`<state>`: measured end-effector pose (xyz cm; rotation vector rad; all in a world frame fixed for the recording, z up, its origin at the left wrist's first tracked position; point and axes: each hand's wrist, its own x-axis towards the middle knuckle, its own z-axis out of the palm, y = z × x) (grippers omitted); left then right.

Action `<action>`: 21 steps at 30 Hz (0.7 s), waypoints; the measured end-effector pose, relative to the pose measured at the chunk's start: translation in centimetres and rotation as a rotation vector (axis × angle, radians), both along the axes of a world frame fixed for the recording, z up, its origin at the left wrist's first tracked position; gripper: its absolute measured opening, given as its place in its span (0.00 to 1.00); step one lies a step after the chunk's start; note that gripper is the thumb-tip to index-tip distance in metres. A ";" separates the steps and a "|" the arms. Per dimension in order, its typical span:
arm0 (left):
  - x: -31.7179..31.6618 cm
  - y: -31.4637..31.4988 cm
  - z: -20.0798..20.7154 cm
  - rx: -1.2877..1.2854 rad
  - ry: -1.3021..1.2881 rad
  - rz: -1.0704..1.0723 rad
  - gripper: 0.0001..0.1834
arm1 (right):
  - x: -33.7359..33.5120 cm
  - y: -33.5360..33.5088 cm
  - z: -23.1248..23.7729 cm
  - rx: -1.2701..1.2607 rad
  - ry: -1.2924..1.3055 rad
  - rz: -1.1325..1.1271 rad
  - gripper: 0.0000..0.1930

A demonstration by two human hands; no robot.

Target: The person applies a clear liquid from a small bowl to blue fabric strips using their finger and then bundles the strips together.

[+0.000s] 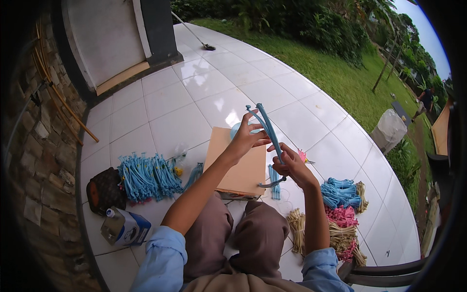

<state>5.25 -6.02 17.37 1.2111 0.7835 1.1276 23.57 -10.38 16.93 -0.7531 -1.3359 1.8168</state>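
Thin blue cords with knobbed ends (269,126) are held up in front of me, over the far right part of a tan board (236,168). My right hand (294,168) is closed around their lower part. My left hand (249,137) has its fingers bent against one thinner strand, near its upper end. A darker blue-grey curved end (272,184) shows below my right hand by the board's edge; whether it belongs to the held cords I cannot tell. Behind my left hand a light blue round thing (235,130) is partly hidden. A small blue bundle (274,182) lies right of the board.
On the left tiles lie blue cord bundles (148,176), a dark brown pouch (104,191) and a jerrycan (125,227). At right are blue (340,193), pink (342,216) and beige bundles (343,236), plus scissors (309,161). A person (426,101) is far off on the grass.
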 end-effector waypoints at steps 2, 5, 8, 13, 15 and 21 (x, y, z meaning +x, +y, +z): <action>0.3 1.3 -1.0 -0.038 -0.060 -0.017 0.29 | -0.2 0.0 -0.3 0.164 -0.376 -0.134 0.12; 0.5 2.8 -2.4 -0.164 -0.294 -0.169 0.22 | 1.1 1.5 -2.7 0.100 -0.295 -0.182 0.11; 1.1 3.6 -3.0 -0.279 -0.355 -0.177 0.21 | 1.9 2.3 -4.3 0.097 -0.443 -0.240 0.14; 1.5 6.2 -5.6 -0.289 -0.301 -0.130 0.19 | 3.1 3.2 -4.2 0.107 -0.789 -0.130 0.19; 1.3 6.2 -5.7 -0.231 -0.212 -0.085 0.19 | 3.9 3.6 -4.2 0.093 -0.664 -0.194 0.20; 0.2 6.2 -4.3 0.074 0.180 0.015 0.13 | 5.9 5.3 -1.4 0.164 -0.458 -0.455 0.23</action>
